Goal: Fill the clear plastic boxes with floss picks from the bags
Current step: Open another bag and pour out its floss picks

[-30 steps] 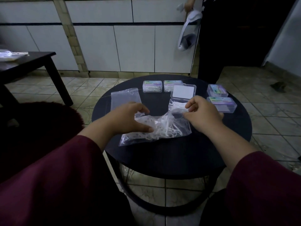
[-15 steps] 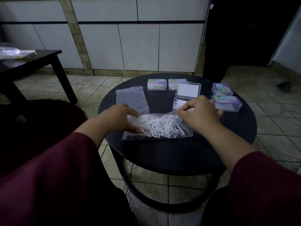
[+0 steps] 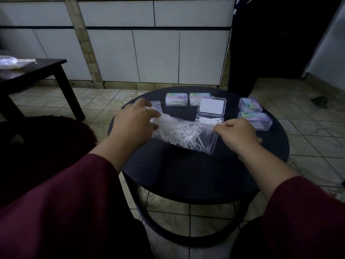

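I've lifted the clear plastic bag of white floss picks point(image 3: 183, 134) off the round black table point(image 3: 196, 174), my left hand point(image 3: 133, 126) raising one end, my right hand point(image 3: 238, 134) pinching the other

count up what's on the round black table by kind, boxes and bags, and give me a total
Closed clear plastic boxes with coloured labels: 4
Open clear plastic box with floss picks: 1
Clear plastic bags: 2
Total: 7

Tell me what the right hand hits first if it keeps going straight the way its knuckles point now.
Most likely the open clear box holding floss picks: the right hand grips the bag's end with its knuckles aimed up and left, and that box sits just beyond them. Depth is hard to judge, so the hand might pass above it.
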